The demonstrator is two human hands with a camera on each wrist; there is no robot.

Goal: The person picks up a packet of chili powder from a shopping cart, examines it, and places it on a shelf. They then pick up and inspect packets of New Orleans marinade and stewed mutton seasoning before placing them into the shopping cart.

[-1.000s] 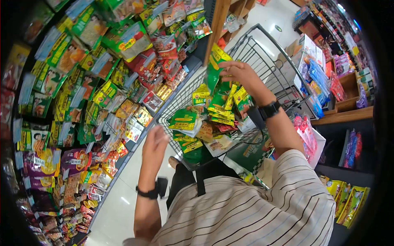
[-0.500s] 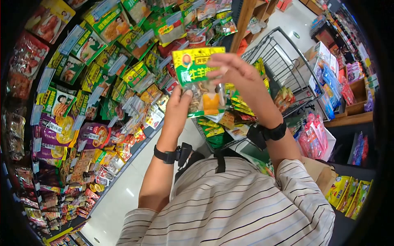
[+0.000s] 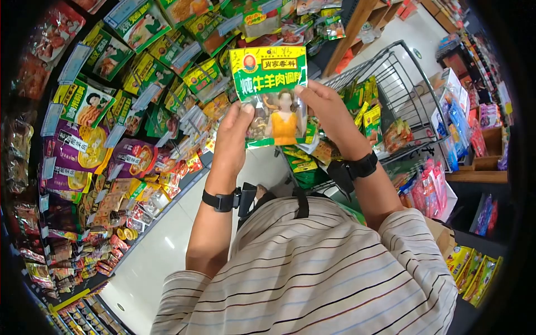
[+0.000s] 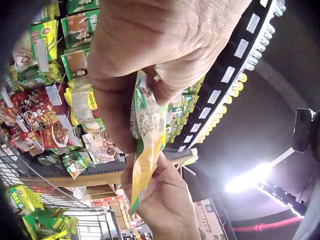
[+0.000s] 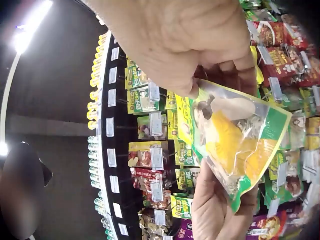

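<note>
Both hands hold up one green and yellow seasoning packet (image 3: pixel 272 95) with a clear window, in front of the shelves. My left hand (image 3: pixel 234 131) pinches its lower left edge, thumb on the front. My right hand (image 3: pixel 326 111) grips its right edge. In the left wrist view the packet (image 4: pixel 146 150) is seen edge-on between my left hand (image 4: pixel 135 100) and my right hand (image 4: pixel 167 200). The right wrist view shows the packet (image 5: pixel 235 145) from the side, pinched by my right hand (image 5: pixel 200 55), with my left hand (image 5: pixel 215 210) below it.
A wire shopping cart (image 3: pixel 402 84) stands just right of the hands, holding several green and yellow packets (image 3: pixel 363 106). Hanging snack and seasoning packets (image 3: pixel 100 111) fill the rack on the left. More shelves with goods (image 3: pixel 469 111) stand at the right. The white floor aisle (image 3: pixel 156 262) runs below left.
My right hand lifted the packet out of the cart and up. My left hand rose from beside the cart and took its left edge. The packet now faces me, flatter and higher.
</note>
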